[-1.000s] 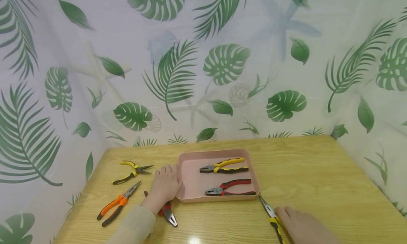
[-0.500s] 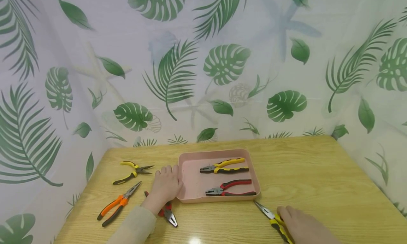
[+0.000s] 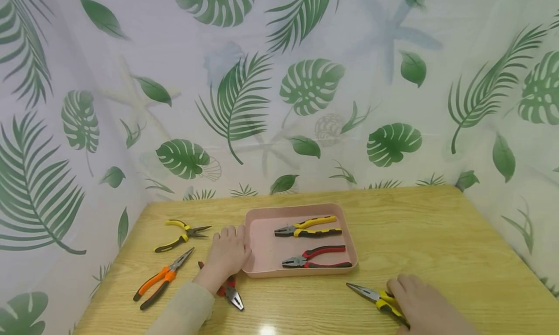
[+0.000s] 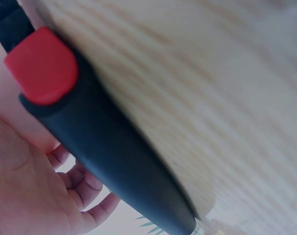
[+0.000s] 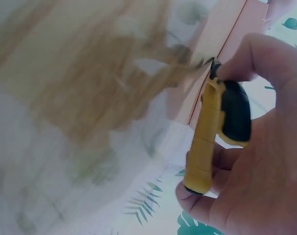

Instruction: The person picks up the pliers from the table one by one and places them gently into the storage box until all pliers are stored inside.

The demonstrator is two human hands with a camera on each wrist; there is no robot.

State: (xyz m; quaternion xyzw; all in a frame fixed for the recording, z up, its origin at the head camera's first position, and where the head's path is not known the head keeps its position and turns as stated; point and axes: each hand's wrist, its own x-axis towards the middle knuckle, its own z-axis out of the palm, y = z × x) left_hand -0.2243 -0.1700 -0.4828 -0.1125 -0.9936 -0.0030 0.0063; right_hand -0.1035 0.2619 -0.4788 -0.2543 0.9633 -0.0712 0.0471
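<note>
My left hand (image 3: 228,251) rests against the left side of the pink tray (image 3: 262,275); in the left wrist view its fingers are loosely bent with nothing seen between them. Beneath that wrist lie red-and-black pliers (image 3: 232,296), partly hidden by the arm. Right of the tray's front corner, my right hand (image 3: 421,303) grips yellow-and-black needle-nose pliers (image 3: 367,292) by the handles, their tips pointing left. Inside the tray are yellow-and-black combination pliers (image 3: 307,227) and red-and-black combination pliers (image 3: 312,258), both with jaws to the left.
On the table's left side lie small yellow-and-black needle-nose pliers (image 3: 185,235) and orange-and-black needle-nose pliers (image 3: 165,279). A leaf-patterned sheet (image 3: 332,107) hangs behind the wooden table (image 3: 415,228) and along its sides.
My right hand has turned the needle-nose pliers so their tips swing left, away from the tray corner; the hand has shifted slightly right and up. My left hand and the tray stay put.
</note>
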